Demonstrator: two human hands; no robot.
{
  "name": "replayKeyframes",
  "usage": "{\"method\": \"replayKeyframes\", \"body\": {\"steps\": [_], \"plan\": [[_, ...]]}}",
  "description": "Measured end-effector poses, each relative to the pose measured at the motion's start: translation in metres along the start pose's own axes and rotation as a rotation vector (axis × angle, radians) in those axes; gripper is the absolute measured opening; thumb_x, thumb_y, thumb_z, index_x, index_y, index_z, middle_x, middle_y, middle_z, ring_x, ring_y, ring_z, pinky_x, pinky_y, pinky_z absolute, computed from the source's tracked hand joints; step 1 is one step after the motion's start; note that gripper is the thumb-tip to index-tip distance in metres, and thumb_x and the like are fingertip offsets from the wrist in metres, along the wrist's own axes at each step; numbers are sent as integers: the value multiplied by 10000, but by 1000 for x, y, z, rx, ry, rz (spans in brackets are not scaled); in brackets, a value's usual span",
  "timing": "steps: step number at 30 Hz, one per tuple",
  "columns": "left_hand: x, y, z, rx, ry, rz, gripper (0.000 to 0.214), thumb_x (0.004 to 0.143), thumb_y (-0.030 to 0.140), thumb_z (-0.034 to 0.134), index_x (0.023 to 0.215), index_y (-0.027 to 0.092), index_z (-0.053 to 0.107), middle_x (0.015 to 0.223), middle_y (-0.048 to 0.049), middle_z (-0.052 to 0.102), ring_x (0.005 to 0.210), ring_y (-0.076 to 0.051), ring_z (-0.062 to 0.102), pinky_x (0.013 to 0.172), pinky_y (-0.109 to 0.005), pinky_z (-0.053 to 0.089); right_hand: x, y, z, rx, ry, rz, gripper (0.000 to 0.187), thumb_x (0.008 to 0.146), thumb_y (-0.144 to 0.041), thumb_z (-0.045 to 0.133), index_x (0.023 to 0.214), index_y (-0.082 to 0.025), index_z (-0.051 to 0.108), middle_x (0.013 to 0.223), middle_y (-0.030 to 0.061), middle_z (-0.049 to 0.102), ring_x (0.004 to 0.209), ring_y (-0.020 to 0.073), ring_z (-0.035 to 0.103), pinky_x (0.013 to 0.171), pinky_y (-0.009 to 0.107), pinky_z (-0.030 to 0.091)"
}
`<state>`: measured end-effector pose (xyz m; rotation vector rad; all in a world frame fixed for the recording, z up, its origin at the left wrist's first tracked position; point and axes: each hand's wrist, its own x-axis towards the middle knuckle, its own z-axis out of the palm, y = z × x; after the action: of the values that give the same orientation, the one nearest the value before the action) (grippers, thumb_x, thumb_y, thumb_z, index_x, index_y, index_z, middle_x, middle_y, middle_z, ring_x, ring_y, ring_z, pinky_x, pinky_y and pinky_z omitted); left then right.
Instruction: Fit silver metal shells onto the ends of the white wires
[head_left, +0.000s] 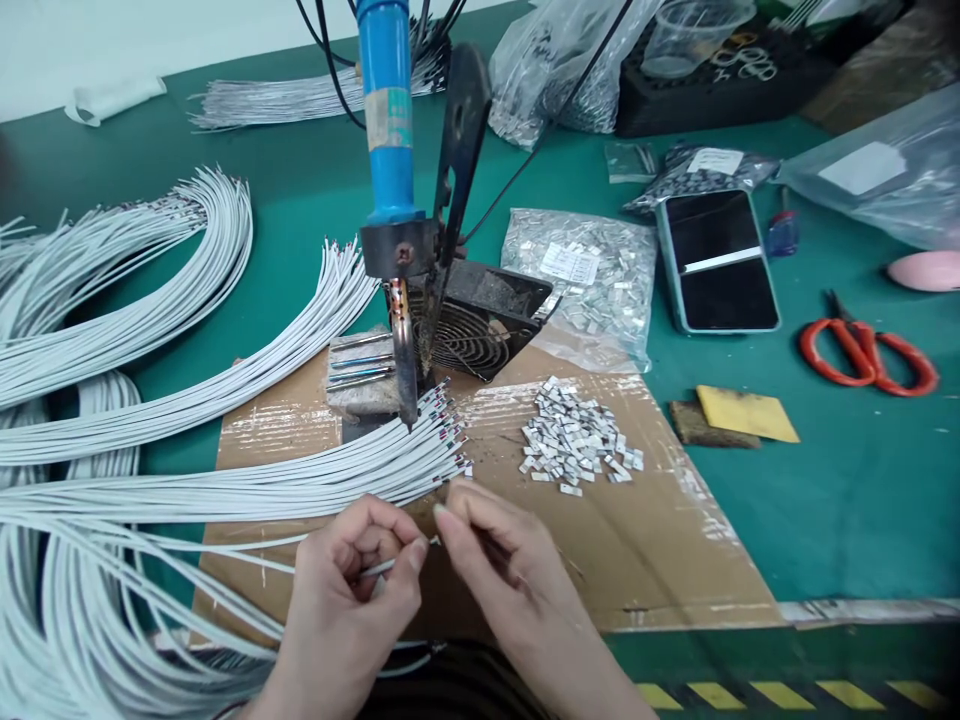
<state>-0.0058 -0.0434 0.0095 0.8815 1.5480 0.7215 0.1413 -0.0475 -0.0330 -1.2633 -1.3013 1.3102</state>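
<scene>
My left hand (352, 595), low in the middle, is closed around a white cable (379, 568), pinching it between thumb and fingers. Close beside it, my right hand (514, 570) has thumb and forefinger pressed together; whatever they may grip is too small or hidden to make out. Just beyond my hands, a thick bundle of white cables (300, 482) lies with its dark-tipped ends on a cardboard sheet (645, 550). Above those ends points the tip of a blue-handled soldering iron (390, 170), held in a stand. A pile of small silvery metal parts (574, 440) sits to the right.
More cable bundles (150, 310) curl along the left. Behind the iron stand a small black fan (480, 320) and a bag of metal parts (581, 275). To the right lie a phone (720, 262), red-handled scissors (866, 352) and a yellow sponge (748, 413).
</scene>
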Motion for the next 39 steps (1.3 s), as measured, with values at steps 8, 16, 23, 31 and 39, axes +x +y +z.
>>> {"method": "replayKeyframes", "body": {"steps": [8,16,23,31,39], "plan": [[2,1,1,-40,89,20,198,730,309,782,701,157,658,522,85,457,499,-66,304,495,-186,210,-8,8,-6,149,131,28,209,1007,-303,650,910,-231,821,718,-8,572,556,102,439,503,241,335],[-6,-10,7,98,185,164,155,819,324,717,738,206,657,536,63,537,494,-85,362,480,-198,248,-11,1,10,267,132,180,155,905,-331,743,861,-259,873,662,-2,575,596,126,472,528,239,336],[-9,-23,13,114,245,280,130,911,312,658,811,229,652,568,52,611,476,-88,381,469,-203,286,-18,14,32,322,301,100,181,908,-302,735,772,-235,834,636,-25,532,560,106,452,507,211,363],[-1,-11,3,-48,92,69,238,782,339,801,728,175,638,528,76,504,486,-63,355,479,-168,250,-15,13,19,172,326,-29,151,851,-168,760,764,-256,846,583,-27,599,496,93,503,461,189,397],[11,-15,-1,-211,78,14,231,763,322,838,728,181,659,515,85,491,481,-60,330,466,-159,253,0,26,-33,-360,449,-85,122,863,-186,772,963,-214,837,711,-14,655,538,97,537,518,213,460]]}}
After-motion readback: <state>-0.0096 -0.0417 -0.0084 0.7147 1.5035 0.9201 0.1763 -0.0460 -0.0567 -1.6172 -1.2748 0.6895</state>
